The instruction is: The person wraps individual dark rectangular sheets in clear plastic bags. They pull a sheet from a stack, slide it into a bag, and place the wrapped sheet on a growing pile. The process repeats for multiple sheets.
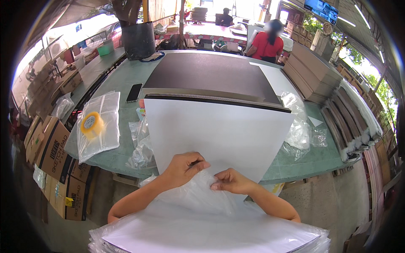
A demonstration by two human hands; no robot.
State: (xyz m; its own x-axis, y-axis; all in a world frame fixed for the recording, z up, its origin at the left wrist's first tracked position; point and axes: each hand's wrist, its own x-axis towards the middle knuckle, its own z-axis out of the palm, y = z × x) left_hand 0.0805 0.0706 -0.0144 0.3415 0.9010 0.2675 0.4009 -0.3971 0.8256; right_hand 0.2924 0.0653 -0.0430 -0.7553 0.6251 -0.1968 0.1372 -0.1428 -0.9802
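My left hand (184, 168) pinches the edge of a clear plastic bag (190, 196), thumb against fingers. Close by on the right, my right hand (231, 181) grips another part of the same crumpled film. Behind both hands a large white sheet (219, 130) slopes up over the table edge, its far end resting on a dark-edged stack of black boards (206, 76). Nearest my body lies a stack of white sheets in clear plastic (202, 232), under my forearms. Whether the bag has anything inside is hard to see.
On the green table (109, 162) are a tape roll (93, 125) on flat plastic bags, a phone (134, 92) and crumpled plastic (295, 122). Grey board stacks (312, 71) stand right; cartons (52, 147) stand at left. A person in red (268, 44) is beyond the table.
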